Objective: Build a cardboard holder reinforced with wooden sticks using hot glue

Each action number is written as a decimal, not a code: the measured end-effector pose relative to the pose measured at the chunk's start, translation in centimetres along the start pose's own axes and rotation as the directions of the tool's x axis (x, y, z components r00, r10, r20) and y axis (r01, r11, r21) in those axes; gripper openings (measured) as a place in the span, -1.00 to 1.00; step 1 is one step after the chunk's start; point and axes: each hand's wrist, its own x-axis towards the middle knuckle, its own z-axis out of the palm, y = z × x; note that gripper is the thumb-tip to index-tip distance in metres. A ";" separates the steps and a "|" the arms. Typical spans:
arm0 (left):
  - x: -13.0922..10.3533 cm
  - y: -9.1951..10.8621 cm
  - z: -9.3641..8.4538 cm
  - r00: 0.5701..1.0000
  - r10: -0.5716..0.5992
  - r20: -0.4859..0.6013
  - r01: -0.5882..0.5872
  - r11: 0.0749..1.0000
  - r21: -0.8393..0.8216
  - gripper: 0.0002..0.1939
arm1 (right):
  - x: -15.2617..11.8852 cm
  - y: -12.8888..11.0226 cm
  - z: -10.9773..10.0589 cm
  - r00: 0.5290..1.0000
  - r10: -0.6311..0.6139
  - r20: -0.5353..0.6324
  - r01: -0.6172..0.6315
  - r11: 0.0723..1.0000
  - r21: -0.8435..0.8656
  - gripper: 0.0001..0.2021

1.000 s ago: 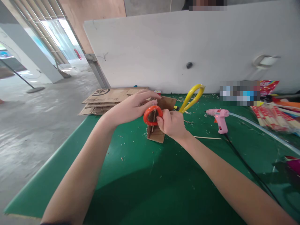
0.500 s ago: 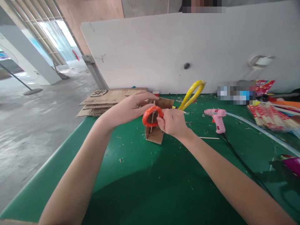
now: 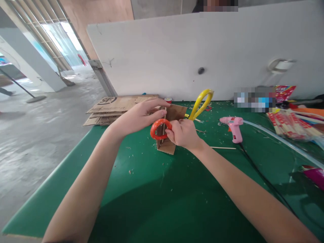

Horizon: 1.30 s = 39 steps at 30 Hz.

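Cardboard piece: folded, box-like, open toward the person. It stood on the green table, near the far edge, between the two hands. Thin sticks showed in its open side, behind the red loop.

Scissors: handles spread wide, one loop red, the other yellow. Red loop lay in front of the cardboard; yellow loop rose to the right. Blades hidden behind hand and cardboard.

Right hand: closed in a fist around the scissors, thumb near the red loop.

Left hand: partly open, fingers nearly straight, thumb below them, tips at the upper edge of the cardboard piece. Whether it pinched that edge or only rested there could not be told.

Farther out: flattened cardboard lay stacked beyond the left hand. A small red tub stood just past the fingertips. Pale scraps were scattered over the tabletop. To the right, a loose stick lay near a pink glue gun, which had a pale rod running from its back and a black cord from its grip. Wrapped bundles of sticks lay beyond. A whitish board rose behind the table; concrete floor showed at left.
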 end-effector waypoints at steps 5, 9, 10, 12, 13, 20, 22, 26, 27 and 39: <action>0.0 0.0 -0.1 1.000 -0.014 0.010 0.014 1.000 -0.011 -0.62 | 0.1 0.0 -0.1 1.000 -0.009 -0.013 0.009 1.000 -0.010 -0.70; 0.0 -0.1 0.0 1.000 -0.009 0.004 0.009 1.000 -0.006 -0.62 | 0.1 0.0 -0.1 1.000 -0.009 -0.017 0.009 1.000 -0.006 -0.70; 0.1 -0.1 0.0 1.000 -0.009 0.001 0.009 1.000 -0.005 -0.62 | 0.1 0.0 -0.1 1.000 -0.011 -0.017 0.011 1.000 -0.005 -0.69; 0.1 0.0 0.0 1.000 -0.018 0.002 0.018 1.000 -0.006 -0.62 | 0.1 0.0 -0.1 1.000 -0.013 -0.012 0.012 1.000 -0.008 -0.69; 0.1 0.0 0.0 1.000 -0.022 0.002 0.022 1.000 -0.006 -0.62 | 0.1 0.0 -0.2 1.000 -0.013 -0.010 0.013 1.000 -0.010 -0.69; 0.1 -0.2 0.1 1.000 -0.026 -0.001 0.026 0.999 -0.031 -0.62 | 0.2 0.0 -0.3 1.000 -0.016 -0.005 0.016 1.000 -0.018 -0.69; 0.0 -0.2 0.1 1.000 -0.024 -0.002 0.023 0.999 -0.037 -0.62 | 0.1 0.0 -0.2 1.000 -0.007 0.008 0.008 1.000 -0.027 -0.67; 0.0 -0.1 0.1 1.000 -0.025 0.000 0.025 0.999 -0.027 -0.62 | 0.0 -0.1 -0.1 1.000 -0.002 0.030 0.003 1.000 -0.022 -0.67; 0.0 -0.1 0.0 1.000 -0.025 0.001 0.025 0.999 -0.023 -0.61 | 0.1 -0.1 -0.1 1.000 -0.007 0.026 0.007 1.000 -0.017 -0.68; 0.0 0.1 0.1 1.000 -0.022 -0.003 0.022 1.000 -0.018 -0.60 | 0.1 0.0 -0.1 1.000 0.001 0.020 -0.001 1.000 -0.026 -0.68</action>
